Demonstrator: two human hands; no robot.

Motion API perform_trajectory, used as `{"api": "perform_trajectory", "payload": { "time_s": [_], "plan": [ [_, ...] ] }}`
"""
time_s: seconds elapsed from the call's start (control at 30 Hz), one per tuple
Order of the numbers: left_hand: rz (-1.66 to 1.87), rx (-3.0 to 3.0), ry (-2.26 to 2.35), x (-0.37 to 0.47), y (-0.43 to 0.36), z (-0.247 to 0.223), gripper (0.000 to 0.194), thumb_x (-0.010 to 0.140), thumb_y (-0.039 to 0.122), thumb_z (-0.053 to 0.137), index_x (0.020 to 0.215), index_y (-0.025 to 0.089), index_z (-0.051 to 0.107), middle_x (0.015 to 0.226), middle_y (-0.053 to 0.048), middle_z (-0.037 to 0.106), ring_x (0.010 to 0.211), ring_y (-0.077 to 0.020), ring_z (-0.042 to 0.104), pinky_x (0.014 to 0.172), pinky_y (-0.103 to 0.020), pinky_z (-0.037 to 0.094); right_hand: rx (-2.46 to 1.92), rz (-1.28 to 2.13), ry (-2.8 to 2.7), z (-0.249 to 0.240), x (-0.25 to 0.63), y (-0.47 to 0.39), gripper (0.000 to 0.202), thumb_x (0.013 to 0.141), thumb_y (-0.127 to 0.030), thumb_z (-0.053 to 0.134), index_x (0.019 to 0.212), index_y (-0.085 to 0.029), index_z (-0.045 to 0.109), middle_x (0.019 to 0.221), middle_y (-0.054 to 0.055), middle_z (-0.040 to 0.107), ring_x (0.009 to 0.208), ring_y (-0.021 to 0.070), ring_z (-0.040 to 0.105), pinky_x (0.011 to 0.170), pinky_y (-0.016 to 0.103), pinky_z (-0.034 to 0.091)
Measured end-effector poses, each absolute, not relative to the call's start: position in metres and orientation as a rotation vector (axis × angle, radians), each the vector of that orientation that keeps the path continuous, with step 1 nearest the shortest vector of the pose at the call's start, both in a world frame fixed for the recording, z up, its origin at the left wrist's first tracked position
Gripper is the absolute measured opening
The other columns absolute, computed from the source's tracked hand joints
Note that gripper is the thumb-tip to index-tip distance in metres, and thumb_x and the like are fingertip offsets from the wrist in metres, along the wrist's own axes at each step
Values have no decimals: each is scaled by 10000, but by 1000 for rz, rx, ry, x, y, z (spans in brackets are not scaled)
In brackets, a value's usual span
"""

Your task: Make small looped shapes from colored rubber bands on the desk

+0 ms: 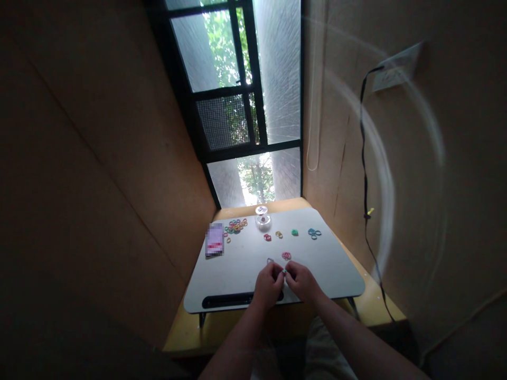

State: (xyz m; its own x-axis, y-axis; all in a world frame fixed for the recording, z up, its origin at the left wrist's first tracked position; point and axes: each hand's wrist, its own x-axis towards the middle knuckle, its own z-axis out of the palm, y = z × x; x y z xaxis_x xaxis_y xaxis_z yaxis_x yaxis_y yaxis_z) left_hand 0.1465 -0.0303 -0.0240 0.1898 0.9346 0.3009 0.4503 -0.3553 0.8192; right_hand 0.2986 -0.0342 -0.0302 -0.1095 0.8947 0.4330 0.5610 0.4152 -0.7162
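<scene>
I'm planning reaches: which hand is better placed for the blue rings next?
Probably the right hand: it's nearer the blue rings than the left hand, though both seem to pinch something small.

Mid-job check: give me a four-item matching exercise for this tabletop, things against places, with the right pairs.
1. Mixed-colour ring pile
2. Green ring cluster
3. Clear container
4. Left hand

A. nearest the window
B. fingertips close to the right hand
C. beside the pale purple item
D. between yellow and blue ring clusters

Pairs: 1-C, 2-D, 3-A, 4-B
</scene>
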Motion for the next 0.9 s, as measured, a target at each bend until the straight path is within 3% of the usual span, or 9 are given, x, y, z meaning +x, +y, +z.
{"api": "perform_trajectory", "payload": {
  "time_s": [0.9],
  "plan": [
    [1020, 1956, 1314, 147, -49, -22, 69, 824, 232, 544, 779, 188, 572, 684, 11, 590, 631, -128, 519, 610, -242, 364, -1261, 492, -1821, -28, 299, -52, 131, 799, -172, 479, 673, -207, 469, 630, -26, 505, 595, 132, 455, 580, 250, 322]
  ]
}}
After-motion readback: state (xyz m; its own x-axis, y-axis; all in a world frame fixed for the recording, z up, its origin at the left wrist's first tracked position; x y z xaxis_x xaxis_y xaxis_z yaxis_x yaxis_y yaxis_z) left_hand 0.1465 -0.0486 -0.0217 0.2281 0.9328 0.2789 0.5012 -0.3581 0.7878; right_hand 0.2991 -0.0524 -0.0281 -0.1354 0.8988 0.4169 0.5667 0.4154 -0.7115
